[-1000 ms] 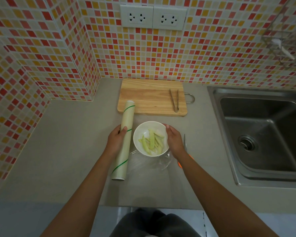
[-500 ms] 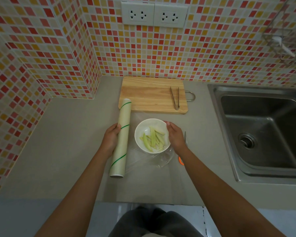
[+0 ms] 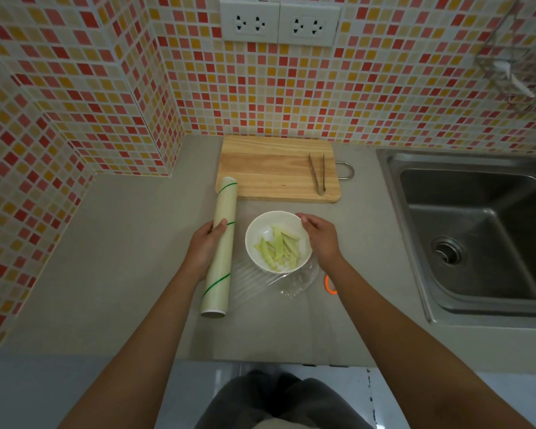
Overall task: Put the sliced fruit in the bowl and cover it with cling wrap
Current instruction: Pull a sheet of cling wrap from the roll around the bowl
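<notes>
I see my left hand (image 3: 205,249) curled round the roll (image 3: 219,246), a long pale cylinder with thin green stripes spiralling over its matte wrapper; it lies on the grey, smooth bench (image 3: 130,261), its far end just beside the board (image 3: 273,168). A clear sheet of wrap (image 3: 260,281) runs from the roll to the right, glossy and finely creased, passing under the near side of the bowl (image 3: 256,235) and bunching into a crinkled fold near my right wrist.

The bowl is round, white and glazed, standing on the bench between my two hands. Inside lie the fruit slices (image 3: 277,247), pale green, long and narrow, heaped loosely toward the right half.

My right hand (image 3: 321,239) sits at the bowl's right rim, fingers (image 3: 304,218) bent and narrow, their tips on the rim; I cannot tell if film is pinched under them.

The board is a rectangular slab of light wood with straight grain and a metal loop handle. Slim metal tongs (image 3: 317,174) lie on its right part. An orange ring (image 3: 330,284) shows beside my right forearm. To the right is a brushed steel sink (image 3: 477,236).
</notes>
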Motion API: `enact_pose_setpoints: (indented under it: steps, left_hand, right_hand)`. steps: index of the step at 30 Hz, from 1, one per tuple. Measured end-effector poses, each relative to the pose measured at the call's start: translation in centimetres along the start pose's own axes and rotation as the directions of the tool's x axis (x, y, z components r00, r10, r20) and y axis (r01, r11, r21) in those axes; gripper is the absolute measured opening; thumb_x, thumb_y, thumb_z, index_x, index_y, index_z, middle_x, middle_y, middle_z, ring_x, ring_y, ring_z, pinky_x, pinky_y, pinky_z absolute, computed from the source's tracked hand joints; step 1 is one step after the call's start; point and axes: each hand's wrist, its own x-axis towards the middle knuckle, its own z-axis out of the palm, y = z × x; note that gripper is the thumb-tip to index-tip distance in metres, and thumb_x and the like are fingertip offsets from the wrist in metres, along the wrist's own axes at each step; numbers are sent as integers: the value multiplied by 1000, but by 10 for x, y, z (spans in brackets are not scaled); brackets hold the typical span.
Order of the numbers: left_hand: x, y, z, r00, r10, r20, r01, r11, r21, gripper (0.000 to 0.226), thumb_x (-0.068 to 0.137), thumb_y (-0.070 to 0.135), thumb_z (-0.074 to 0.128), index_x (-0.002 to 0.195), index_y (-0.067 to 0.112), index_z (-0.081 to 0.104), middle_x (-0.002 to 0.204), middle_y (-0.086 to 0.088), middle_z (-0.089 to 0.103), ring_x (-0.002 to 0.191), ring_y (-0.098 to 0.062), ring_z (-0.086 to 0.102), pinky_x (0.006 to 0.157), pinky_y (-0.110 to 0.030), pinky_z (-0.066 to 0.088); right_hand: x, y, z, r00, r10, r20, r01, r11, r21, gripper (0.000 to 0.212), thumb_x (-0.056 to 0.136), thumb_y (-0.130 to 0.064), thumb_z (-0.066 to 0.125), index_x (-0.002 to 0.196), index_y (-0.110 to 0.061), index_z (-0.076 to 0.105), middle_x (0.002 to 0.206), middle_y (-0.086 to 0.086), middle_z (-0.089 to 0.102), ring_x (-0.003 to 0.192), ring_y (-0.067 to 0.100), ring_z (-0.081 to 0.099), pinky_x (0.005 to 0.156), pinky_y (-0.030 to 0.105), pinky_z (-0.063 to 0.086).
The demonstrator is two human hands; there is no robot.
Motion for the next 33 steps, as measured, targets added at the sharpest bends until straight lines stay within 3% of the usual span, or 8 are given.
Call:
enact_pose_setpoints:
  steps: [6, 10, 12, 20, 26, 33]
  left_hand:
    - [0, -1, 4, 1000, 12, -5, -12, 1000, 11, 30, 92, 40, 56, 103, 15, 67, 87, -3, 66, 78, -19, 60, 70, -31, 48]
    - [0, -2, 5, 1000, 1, 13, 0, 1000, -11, 28, 92, 40, 57, 99, 14, 66, 87, -7, 65, 79, -24, 60, 72, -35, 49]
    - [-1, -2, 6, 1000, -6, 21, 7, 1000, -29, 26, 92, 38, 58, 96, 13, 65, 87, -10, 63, 79, -25, 59, 73, -38, 48]
    - [-5, -2, 10, 1000, 17, 16, -17, 1000, 11, 24, 92, 38, 58, 93, 15, 64, 82, -6, 61, 70, -21, 56, 66, -32, 47]
    - [-9, -1, 10, 999, 35, -26, -34, 998, 50, 23, 91, 38, 59, 92, 15, 63, 77, -3, 61, 69, -19, 56, 62, -29, 47]
    - [-13, 0, 9, 996, 77, -39, -73, 993, 90, 26, 91, 36, 60, 93, 10, 62, 84, -9, 60, 77, -23, 56, 70, -34, 46]
  right_hand:
    - [4, -6, -4, 997, 55, -62, -53, 998, 32, 23, 82, -4, 67, 104, -4, 73, 105, 11, 73, 98, 20, 68, 92, 34, 53]
    - [6, -14, -6, 995, 67, -72, -58, 992, 112, 32, 77, 10, 64, 108, 2, 69, 111, 17, 70, 94, 16, 65, 76, 15, 52]
    - [5, -17, -7, 992, 92, -89, -77, 983, 166, 35, 76, 14, 61, 109, 5, 67, 112, 18, 68, 95, 17, 63, 72, 12, 50]
    - [-2, -12, -12, 983, 121, -140, -91, 975, 204, 27, 77, -5, 73, 104, 0, 71, 103, 11, 71, 84, 11, 66, 63, 6, 49]
    - [-8, -15, -22, 986, 61, -156, -45, 994, 102, 21, 82, -7, 69, 102, -3, 73, 104, 12, 73, 95, 15, 66, 91, 25, 50]
    - [-25, -13, -40, 979, 10, -206, -31, 994, -100, 16, 84, -7, 64, 96, -4, 73, 99, 15, 73, 86, 16, 65, 89, 32, 53]
